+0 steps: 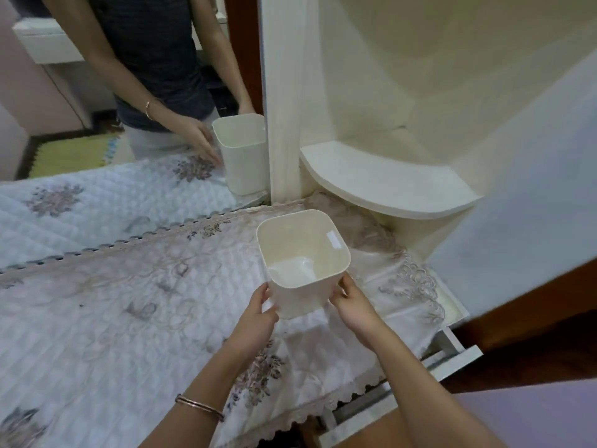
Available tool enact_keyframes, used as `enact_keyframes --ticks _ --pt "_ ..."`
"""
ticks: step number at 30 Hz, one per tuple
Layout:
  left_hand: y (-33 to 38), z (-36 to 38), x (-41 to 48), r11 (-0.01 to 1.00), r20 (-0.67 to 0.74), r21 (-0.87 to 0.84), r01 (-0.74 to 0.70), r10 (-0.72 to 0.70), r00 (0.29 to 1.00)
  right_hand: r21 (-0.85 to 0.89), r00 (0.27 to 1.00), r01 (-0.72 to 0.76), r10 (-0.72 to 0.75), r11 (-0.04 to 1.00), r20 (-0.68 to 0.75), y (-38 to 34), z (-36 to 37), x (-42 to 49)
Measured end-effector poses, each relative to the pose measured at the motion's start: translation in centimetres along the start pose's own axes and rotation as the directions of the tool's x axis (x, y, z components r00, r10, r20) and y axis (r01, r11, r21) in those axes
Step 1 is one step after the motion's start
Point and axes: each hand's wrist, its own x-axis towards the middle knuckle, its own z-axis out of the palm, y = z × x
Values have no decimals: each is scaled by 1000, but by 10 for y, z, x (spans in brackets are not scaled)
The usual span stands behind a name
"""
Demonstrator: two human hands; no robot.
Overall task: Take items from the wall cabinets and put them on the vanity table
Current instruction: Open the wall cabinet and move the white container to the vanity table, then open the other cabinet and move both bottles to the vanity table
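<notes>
A cream plastic bin (pixel 303 253) with a square rounded mouth stands upright and empty on the vanity table (pixel 135 312), which is covered by a white quilted cloth with floral embroidery. My left hand (pixel 258 310) grips the bin's lower left side. My right hand (pixel 353 302) grips its lower right side. A small white label shows inside the bin's far wall. The bin's base touches the cloth, or sits very close to it.
A mirror (pixel 113 108) behind the table reflects the bin and the person. A curved cream corner shelf (pixel 387 185) juts out to the right. Below the table's right edge a drawer (pixel 452 347) stands partly open.
</notes>
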Motion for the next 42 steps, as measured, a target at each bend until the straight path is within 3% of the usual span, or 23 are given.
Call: enact_keyframes --ticks 13,18,20,23,26,32,36,38,40,42 --pt "-12 -10 3 999 3 53 6 -6 1000 -47 999 -9 6 999 -48 6 -3 -4" --pt "-19 -13 -7 984 -90 164 -75 91 992 -36 971 -102 92 994 -221 22 -15 -26" --pt "-29 -18 -13 971 -58 200 -131 146 988 16 935 -136 134 991 -328 38 -21 -53" --pt "-49 -19 -20 931 153 312 -188 145 977 152 805 -192 244 970 -541 81 -18 -119" --pt "-66 -7 -32 863 402 420 -282 102 910 313 596 -230 388 922 -703 133 17 -202" --pt "-117 56 -91 640 790 531 -556 -135 598 666 258 -320 738 674 -623 231 155 -366" --pt "-171 83 -147 418 816 565 -712 -415 404 857 59 -253 891 449 -450 280 276 -443" --pt "-203 85 -173 273 755 557 -784 -559 342 938 12 -142 948 318 -319 295 340 -469" --pt "-234 82 -203 144 652 543 -827 -693 308 979 -27 0 978 205 -205 300 400 -489" --pt "-261 77 -234 6 565 501 -866 -759 322 978 -91 195 994 81 -64 303 454 -507"
